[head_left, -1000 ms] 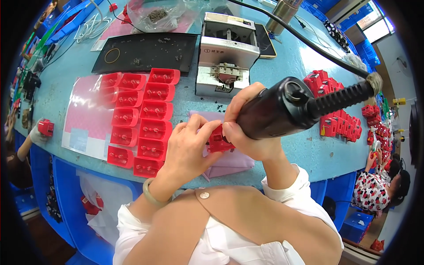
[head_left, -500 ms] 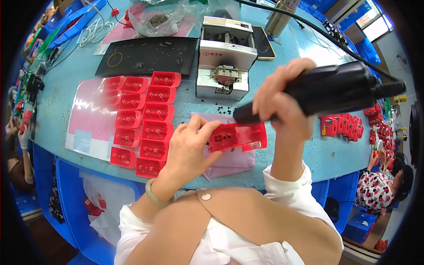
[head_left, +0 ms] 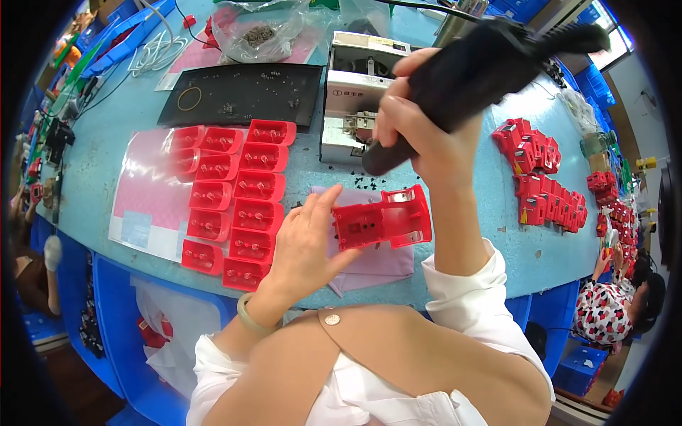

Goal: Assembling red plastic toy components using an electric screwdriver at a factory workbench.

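Note:
In my raised right hand (head_left: 426,121) is a black electric screwdriver (head_left: 476,71), my fingers wrapped round its body. Its narrow front end points down and left, just in front of a white-and-grey screw feeder (head_left: 352,99), partly hidden by hand and tool. My left hand (head_left: 302,238) grips the left end of a red plastic housing (head_left: 380,226), fingers along the far side and thumb at the near edge. The housing lies open side up on a folded pink cloth (head_left: 376,273). Small black screws (head_left: 366,182) are scattered between cloth and feeder.
Red plastic shells (head_left: 256,216) with clear parts inside stand in two columns on the left. Behind them lies a black mat (head_left: 241,92), near a plastic bag (head_left: 259,35) of small parts. Red assemblies (head_left: 547,202) are grouped at right. A person (head_left: 604,305) sits far right.
My right hand has lifted the screwdriver off the housing and moved it up and left, towards the feeder. My left hand's fingers have straightened beside the housing, which has turned slightly.

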`<act>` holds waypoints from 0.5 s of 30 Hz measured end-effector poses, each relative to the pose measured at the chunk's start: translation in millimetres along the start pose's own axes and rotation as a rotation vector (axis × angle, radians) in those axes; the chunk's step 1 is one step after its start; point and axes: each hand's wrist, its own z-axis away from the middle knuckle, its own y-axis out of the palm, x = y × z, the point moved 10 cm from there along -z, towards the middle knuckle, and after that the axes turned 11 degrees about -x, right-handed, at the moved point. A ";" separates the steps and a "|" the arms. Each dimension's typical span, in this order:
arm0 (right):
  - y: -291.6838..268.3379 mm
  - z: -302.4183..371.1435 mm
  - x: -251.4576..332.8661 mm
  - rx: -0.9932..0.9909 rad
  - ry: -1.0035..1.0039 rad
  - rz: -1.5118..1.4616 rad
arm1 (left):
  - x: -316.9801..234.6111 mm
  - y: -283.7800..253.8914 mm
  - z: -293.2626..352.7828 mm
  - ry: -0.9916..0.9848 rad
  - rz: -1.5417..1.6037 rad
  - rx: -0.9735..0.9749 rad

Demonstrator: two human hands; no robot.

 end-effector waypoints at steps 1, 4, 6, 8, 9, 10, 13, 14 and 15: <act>3.3 6.3 8.1 0.016 0.023 -0.058 | 1.5 0.3 1.1 0.000 -0.001 0.001; 9.8 30.5 19.4 0.050 0.071 -0.170 | 0.3 -5.0 4.6 0.060 0.029 -0.076; 18.6 52.1 17.2 0.108 0.011 -0.043 | 1.3 -4.7 7.9 0.068 0.030 -0.090; 22.7 63.2 10.9 0.138 -0.019 0.021 | -0.3 -6.4 11.0 0.087 0.030 -0.115; 23.2 66.6 5.0 0.137 0.000 0.008 | -0.5 -6.9 12.1 0.086 0.030 -0.117; 23.7 69.6 -0.7 0.138 0.020 -0.005 | -0.6 -7.0 12.9 0.082 0.032 -0.112; 27.8 76.5 -8.7 0.150 0.011 0.030 | -0.1 -9.8 14.4 0.069 0.029 -0.109; 29.2 78.2 -8.9 0.155 -0.018 0.081 | -0.7 -9.9 14.4 0.081 0.018 -0.098; 30.9 79.2 -8.5 0.160 -0.048 0.132 | -1.2 -9.6 14.2 0.092 0.008 -0.086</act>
